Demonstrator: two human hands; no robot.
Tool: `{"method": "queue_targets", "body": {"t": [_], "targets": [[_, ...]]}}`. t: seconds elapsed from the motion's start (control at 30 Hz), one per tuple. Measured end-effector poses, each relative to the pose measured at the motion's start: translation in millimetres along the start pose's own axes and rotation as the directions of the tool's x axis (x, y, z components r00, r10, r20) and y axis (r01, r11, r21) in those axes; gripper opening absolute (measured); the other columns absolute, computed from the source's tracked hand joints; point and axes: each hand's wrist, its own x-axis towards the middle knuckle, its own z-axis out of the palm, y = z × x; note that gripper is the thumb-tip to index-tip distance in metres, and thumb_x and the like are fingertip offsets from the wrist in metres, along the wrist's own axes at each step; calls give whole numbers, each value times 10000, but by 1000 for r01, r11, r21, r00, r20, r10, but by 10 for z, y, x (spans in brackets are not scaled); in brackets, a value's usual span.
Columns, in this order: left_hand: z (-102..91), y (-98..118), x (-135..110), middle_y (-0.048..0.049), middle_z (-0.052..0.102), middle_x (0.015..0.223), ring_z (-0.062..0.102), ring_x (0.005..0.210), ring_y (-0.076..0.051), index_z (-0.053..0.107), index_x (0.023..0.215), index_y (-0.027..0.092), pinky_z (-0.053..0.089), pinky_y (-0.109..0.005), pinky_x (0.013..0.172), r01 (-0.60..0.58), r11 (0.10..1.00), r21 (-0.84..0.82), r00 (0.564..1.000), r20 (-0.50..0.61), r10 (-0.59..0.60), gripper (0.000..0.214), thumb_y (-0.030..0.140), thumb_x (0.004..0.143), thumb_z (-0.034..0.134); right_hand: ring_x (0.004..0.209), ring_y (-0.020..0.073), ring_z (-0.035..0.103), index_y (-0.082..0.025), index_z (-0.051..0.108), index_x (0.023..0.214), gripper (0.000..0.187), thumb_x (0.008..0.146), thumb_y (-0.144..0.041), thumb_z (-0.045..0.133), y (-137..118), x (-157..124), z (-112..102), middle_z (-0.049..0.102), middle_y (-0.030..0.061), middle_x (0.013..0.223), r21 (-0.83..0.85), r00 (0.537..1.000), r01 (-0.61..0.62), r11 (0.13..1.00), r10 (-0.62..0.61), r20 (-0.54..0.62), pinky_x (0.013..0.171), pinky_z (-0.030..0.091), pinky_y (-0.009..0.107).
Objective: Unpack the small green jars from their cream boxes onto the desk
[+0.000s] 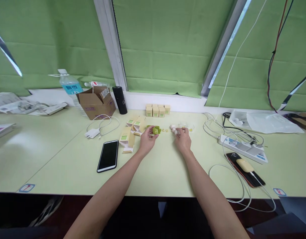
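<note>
My left hand [148,141] is closed around a small green flower-shaped piece [156,130], thumb and fingers at its left side. A second green piece lies partly hidden behind those fingers. My right hand [183,139] has its fingers bent together over a small whitish-pink piece [173,128], whose kind is too small to tell. Between the hands, two tiny yellowish pieces [165,130] lie on the table. Clear plastic cups [190,127] sit just beyond my right fingers. Left of my left hand are opened cream boxes [128,137] with green windows.
Several small closed cream boxes [155,111] stand by the wall. A phone [108,156], a white charger [92,132], a black bottle [120,100] and a cardboard box [96,103] are to the left. On the right lie a power strip [242,148], loose cables and another phone [255,181] under a yellow case [245,165].
</note>
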Motion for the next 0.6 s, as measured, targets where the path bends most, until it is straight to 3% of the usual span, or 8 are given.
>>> {"method": "queue_targets", "body": {"t": [0.23, 0.6], "targets": [[13, 10, -3, -85, 744, 1128, 712, 950, -194, 640, 1198, 217, 530, -281, 749, -6, 1000, 9, 1000, -14, 6, 416, 184, 797, 745, 847, 195, 646, -283, 631, 1308, 430, 912, -132, 556, -17, 3, 5, 564, 84, 1324, -173, 995, 25, 985, -8, 99, 635, 413, 302], [20, 49, -32, -79, 739, 1134, 691, 962, -189, 639, 1207, 219, 520, -272, 756, -27, 999, 16, 1000, 1, 27, 413, 226, 807, 742, 1070, 246, 615, -239, 592, 1200, 334, 890, -114, 575, 8, -4, 47, 649, 83, 1228, -58, 998, 67, 996, -66, 14, 743, 448, 332]]}}
